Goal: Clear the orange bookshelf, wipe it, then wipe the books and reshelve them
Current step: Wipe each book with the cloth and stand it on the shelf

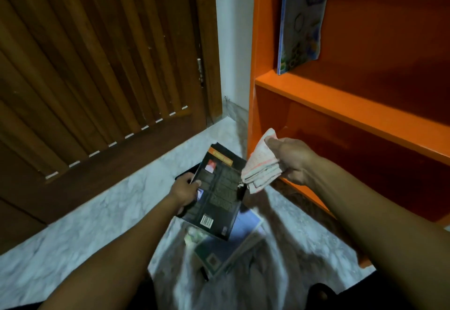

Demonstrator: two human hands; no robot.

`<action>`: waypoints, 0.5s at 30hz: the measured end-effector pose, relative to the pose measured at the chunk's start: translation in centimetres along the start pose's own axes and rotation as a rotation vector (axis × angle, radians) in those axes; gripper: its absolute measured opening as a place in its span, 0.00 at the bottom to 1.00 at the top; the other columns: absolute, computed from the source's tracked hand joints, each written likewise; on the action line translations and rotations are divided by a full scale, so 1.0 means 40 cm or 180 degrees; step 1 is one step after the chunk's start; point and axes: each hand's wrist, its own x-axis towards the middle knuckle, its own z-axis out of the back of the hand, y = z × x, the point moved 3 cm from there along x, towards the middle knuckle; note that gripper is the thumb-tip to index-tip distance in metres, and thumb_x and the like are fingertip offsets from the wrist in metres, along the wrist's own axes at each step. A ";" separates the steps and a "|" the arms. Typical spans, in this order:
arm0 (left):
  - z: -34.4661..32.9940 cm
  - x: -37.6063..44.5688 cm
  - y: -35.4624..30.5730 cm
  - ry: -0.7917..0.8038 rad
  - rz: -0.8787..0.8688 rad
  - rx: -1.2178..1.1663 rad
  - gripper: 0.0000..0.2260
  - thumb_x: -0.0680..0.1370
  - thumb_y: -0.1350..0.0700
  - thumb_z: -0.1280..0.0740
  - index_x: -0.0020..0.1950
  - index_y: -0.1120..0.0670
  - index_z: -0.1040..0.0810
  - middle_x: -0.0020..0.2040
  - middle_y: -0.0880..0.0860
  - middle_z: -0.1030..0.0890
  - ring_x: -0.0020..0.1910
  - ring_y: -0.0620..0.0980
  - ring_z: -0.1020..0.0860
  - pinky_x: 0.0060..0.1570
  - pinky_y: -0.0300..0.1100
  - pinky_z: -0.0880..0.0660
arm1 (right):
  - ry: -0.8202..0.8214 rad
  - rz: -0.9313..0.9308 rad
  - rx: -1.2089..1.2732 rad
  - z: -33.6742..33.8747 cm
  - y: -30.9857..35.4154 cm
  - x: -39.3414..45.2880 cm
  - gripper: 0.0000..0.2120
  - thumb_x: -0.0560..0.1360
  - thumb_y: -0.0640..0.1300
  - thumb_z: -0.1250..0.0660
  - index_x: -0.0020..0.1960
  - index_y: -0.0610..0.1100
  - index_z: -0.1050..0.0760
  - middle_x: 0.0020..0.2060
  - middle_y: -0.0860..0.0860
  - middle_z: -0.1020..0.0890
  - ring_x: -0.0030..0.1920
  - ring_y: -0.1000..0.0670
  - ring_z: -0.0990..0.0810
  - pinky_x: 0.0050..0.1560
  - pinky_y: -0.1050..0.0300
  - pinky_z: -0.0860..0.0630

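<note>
Marble floor, wooden door far left. We see left hand gripping dark book by left edge, above loose floor pile. Right hand clutches folded cloth beside orange bookshelf. Risk, we judge: one-edge hold, book could tip onto pile. Cover glossy, barcode near corner.

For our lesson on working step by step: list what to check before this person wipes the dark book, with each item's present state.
1. Left hand grips the dark book: ok.
2. Right hand holds the cloth: ok.
3. Cloth next to the cover: ok.
4. Orange shelf has room: ok; only a blue book stands there.
5. Shelf already wiped: cannot tell.
6. Floor books wiped: cannot tell.
</note>
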 end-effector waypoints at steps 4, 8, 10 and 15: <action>0.132 -0.044 -0.171 -0.0055 -0.0186 -0.0633 0.10 0.83 0.60 0.37 0.42 0.55 0.25 0.25 0.51 0.23 0.25 0.49 0.28 0.28 0.38 0.31 | -0.0420 0.0177 -0.0239 0.006 -0.013 0.012 0.04 0.81 0.37 0.37 0.48 0.38 0.27 0.37 0.40 0.23 0.32 0.45 0.23 0.28 0.57 0.24; 0.225 -0.096 -0.287 0.0056 -0.0401 -0.1238 0.07 0.84 0.59 0.38 0.48 0.55 0.22 0.42 0.58 0.16 0.38 0.55 0.19 0.44 0.47 0.23 | -0.0429 0.0285 -0.0090 -0.026 -0.014 0.004 0.06 0.81 0.34 0.42 0.50 0.36 0.26 0.37 0.40 0.22 0.33 0.45 0.22 0.37 0.52 0.24; 0.246 -0.136 -0.318 0.0132 -0.0461 -0.1442 0.06 0.84 0.60 0.38 0.52 0.55 0.21 0.44 0.58 0.15 0.39 0.56 0.17 0.43 0.48 0.20 | -0.0170 0.0301 0.0137 -0.060 -0.011 -0.005 0.09 0.82 0.34 0.43 0.51 0.34 0.24 0.41 0.38 0.19 0.40 0.41 0.20 0.45 0.46 0.25; 0.243 -0.198 -0.333 0.0033 -0.0702 -0.1363 0.10 0.83 0.60 0.37 0.57 0.49 0.18 0.50 0.56 0.13 0.49 0.60 0.15 0.54 0.59 0.20 | 0.0520 0.0419 0.0762 -0.121 0.003 -0.045 0.11 0.84 0.43 0.42 0.57 0.40 0.23 0.41 0.44 0.16 0.32 0.46 0.19 0.26 0.59 0.26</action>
